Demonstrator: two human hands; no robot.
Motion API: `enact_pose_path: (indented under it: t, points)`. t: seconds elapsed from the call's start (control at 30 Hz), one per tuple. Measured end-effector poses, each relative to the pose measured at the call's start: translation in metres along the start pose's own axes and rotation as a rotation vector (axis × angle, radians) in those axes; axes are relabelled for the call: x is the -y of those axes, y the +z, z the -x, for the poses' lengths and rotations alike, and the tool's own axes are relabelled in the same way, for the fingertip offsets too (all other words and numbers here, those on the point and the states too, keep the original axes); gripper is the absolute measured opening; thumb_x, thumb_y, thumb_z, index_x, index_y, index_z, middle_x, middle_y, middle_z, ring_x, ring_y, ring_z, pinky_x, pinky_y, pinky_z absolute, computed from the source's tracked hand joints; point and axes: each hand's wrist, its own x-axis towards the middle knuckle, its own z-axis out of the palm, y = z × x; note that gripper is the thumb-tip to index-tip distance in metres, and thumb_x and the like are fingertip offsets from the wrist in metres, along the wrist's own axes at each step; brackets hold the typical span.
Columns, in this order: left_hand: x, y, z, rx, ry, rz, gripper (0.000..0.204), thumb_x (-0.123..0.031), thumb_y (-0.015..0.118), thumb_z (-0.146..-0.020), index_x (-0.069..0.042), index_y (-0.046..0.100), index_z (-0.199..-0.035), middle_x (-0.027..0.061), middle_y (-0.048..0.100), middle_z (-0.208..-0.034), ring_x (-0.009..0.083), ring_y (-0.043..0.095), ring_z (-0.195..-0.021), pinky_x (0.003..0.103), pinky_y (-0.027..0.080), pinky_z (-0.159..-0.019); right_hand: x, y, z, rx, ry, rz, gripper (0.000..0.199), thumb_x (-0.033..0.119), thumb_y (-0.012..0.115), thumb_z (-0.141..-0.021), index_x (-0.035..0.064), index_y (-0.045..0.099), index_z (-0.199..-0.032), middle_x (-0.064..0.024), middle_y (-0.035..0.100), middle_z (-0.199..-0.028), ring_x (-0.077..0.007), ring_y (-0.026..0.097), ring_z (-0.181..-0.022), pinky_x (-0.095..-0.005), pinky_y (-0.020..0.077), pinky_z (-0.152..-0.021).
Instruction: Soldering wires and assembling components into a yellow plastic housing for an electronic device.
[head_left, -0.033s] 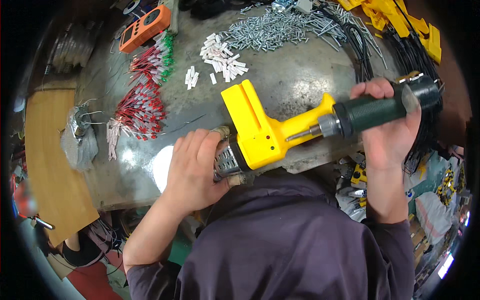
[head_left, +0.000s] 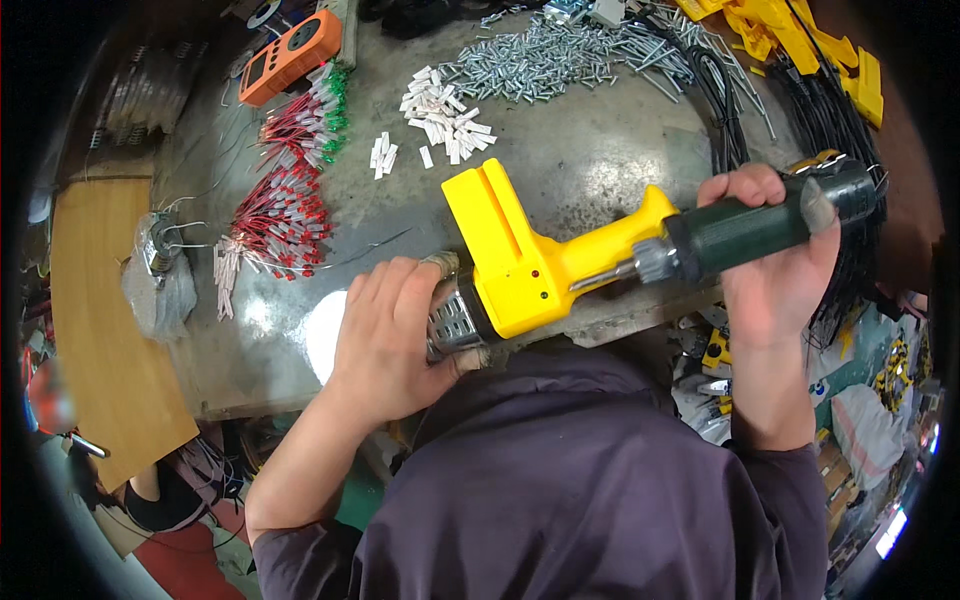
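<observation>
My left hand [head_left: 385, 340] is closed round the slotted metal barrel of a yellow plastic-bodied tool [head_left: 508, 285]; fingertip covers show on the finger and thumb. The tool is held over the front edge of the bench, its yellow handle pointing right. In my right hand [head_left: 775, 270] is a dark green electric screwdriver [head_left: 745, 236], lying nearly level. Its long bit points left along the handle, with the tip at the yellow body near small dark holes. Whether the tip sits in a screw, I cannot tell.
On the grey metal bench [head_left: 370, 215] lie a heap of screws [head_left: 540, 60], white sleeves [head_left: 445, 115], red-tipped wired parts [head_left: 280, 215], green-tipped ones [head_left: 330, 115] and an orange device [head_left: 290, 58]. Black cables [head_left: 830, 110] and yellow shells [head_left: 770, 35] are at the far right.
The screwdriver has shifted slightly, its bit slanting a little closer along the yellow handle. My left hand and the yellow tool stay nearly still.
</observation>
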Motion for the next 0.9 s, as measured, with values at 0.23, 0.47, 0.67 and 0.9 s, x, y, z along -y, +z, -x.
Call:
enact_pose_path:
  t: [0.23,0.47,0.67,0.9]
  points:
    - [-0.002,0.001,-0.002,0.007,-0.007,0.008,0.075,-0.015,0.084,-0.052,-0.002,0.048,-0.117,0.0143,0.053,-0.102,0.0353,0.053,-0.092,0.043,0.039,-0.076,-0.011,0.002,0.008,-0.128,-0.032,-0.030,0.031,0.034,0.057,-0.090,0.0047,0.049,-0.091,-0.0039,0.049,-0.087,-0.0184,0.051,-0.090,-0.0401,0.0352,-0.107]
    - [0.000,0.001,0.000,0.029,0.000,0.016,0.076,-0.015,0.083,-0.053,-0.001,0.046,-0.118,0.0163,0.052,-0.103,0.0363,0.052,-0.092,0.044,0.040,-0.078,-0.018,-0.006,0.007,-0.017,-0.044,-0.044,0.032,0.036,0.059,-0.088,0.0058,0.050,-0.090,-0.0028,0.049,-0.089,-0.0170,0.050,-0.089,-0.0388,0.0345,-0.107]
    - [0.001,0.001,0.002,0.036,0.004,0.013,0.074,-0.014,0.083,-0.054,0.001,0.047,-0.118,0.0169,0.052,-0.103,0.0369,0.052,-0.091,0.044,0.040,-0.078,-0.023,-0.008,0.008,0.007,-0.074,-0.049,0.033,0.039,0.060,-0.087,0.0076,0.050,-0.088,-0.0014,0.048,-0.088,-0.0159,0.049,-0.088,-0.0382,0.0347,-0.106]
    - [0.001,0.004,-0.002,0.005,0.028,0.005,0.072,-0.015,0.083,-0.056,0.001,0.047,-0.116,0.0170,0.052,-0.102,0.0372,0.052,-0.090,0.044,0.040,-0.077,-0.022,-0.002,0.007,-0.016,-0.079,-0.108,0.030,0.021,0.068,-0.082,0.0042,0.044,-0.090,-0.0031,0.044,-0.089,-0.0158,0.048,-0.089,-0.0367,0.0308,-0.108]
